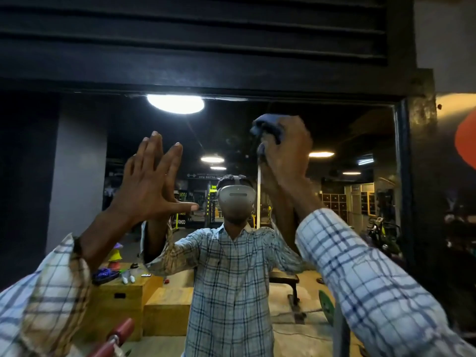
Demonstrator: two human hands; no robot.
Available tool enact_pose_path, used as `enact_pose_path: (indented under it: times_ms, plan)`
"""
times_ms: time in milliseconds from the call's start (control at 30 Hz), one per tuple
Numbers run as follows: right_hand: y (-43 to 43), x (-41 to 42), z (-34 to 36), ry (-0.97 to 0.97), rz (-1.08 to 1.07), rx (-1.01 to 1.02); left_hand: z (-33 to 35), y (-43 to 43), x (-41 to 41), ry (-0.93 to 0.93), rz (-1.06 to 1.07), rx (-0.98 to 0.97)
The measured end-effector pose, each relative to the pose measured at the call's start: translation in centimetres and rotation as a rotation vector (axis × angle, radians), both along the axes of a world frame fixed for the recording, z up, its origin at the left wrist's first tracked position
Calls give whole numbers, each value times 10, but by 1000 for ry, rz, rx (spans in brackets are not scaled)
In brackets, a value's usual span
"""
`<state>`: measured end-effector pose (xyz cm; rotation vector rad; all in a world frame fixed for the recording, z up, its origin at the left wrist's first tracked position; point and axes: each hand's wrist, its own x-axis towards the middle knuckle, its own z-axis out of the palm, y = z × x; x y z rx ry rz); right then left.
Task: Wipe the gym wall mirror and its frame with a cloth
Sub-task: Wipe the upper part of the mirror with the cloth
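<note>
The wall mirror [334,130] fills the middle of the view, with its dark frame [422,140] along the top and down the right side. My right hand [288,153] is raised high near the mirror's top and grips a bunched blue cloth [268,126] against the glass. My left hand [152,179] is lifted to the left with fingers straight and spread, palm flat toward the glass, meeting its own reflection. The mirror shows a person in a checked shirt with both arms raised.
A black slatted panel [193,29] sits above the mirror. A red dumbbell handle [116,336] pokes up at the bottom left. An orange shape [467,143] lies on the wall right of the frame. Reflected in the glass are wooden boxes, a bench and gym machines.
</note>
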<state>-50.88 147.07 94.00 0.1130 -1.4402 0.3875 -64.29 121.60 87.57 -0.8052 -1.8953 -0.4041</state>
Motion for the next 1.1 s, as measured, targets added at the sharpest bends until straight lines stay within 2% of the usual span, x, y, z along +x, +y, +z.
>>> enact_pose_path:
  times_ms: [33,100,133,167,233,333,367,400,500,533,600,667,700,733,767,867,900,967,1067,1100]
  plan:
    - [-14,-10,-10,-43,-27,109,0,-3,-2,7,1,3]
    - [-28,-27,-31,-216,-85,457,1,-8,-5,24,-1,20]
    - [-27,-28,-34,-283,-114,557,2,-12,-7,29,-2,23]
    - [-23,-23,-26,-312,-120,561,2,-16,-9,33,-2,21]
    - [-12,-10,1,-197,-103,422,2,-25,-16,38,-1,23]
    - [-4,1,29,82,-80,-17,0,-39,-27,32,0,21]
    - [-10,-5,29,116,-63,-88,-2,-42,-30,29,-4,19]
    - [-22,-14,21,87,-22,-45,-3,-44,-32,29,-7,16]
    - [-53,-37,-13,-202,-73,492,-3,-45,-34,40,-21,18]
    - [-53,-34,-10,-252,-87,571,-3,-45,-34,43,-24,17]
    - [-42,-28,18,-159,-86,495,-4,-46,-36,48,-25,15]
    - [-36,-18,48,33,-103,174,-5,-48,-39,50,-22,11]
    - [-36,-19,56,92,-83,2,-5,-49,-41,56,-21,13]
    - [-44,-25,55,107,-63,-82,-6,-50,-42,64,-21,16]
    - [-58,-33,50,85,-50,-45,-6,-50,-43,69,-22,17]
    - [-87,-56,20,-159,-109,455,-7,-49,-44,69,-30,30]
    - [-84,-54,19,-212,-126,515,-7,-49,-44,68,-33,30]
    - [-71,-39,35,-147,-117,380,-8,-50,-45,62,-42,31]
    - [-51,-28,35,69,-105,-16,-11,-52,-47,48,-58,35]
    - [-54,-34,21,58,-80,-20,-12,-51,-47,49,-60,41]
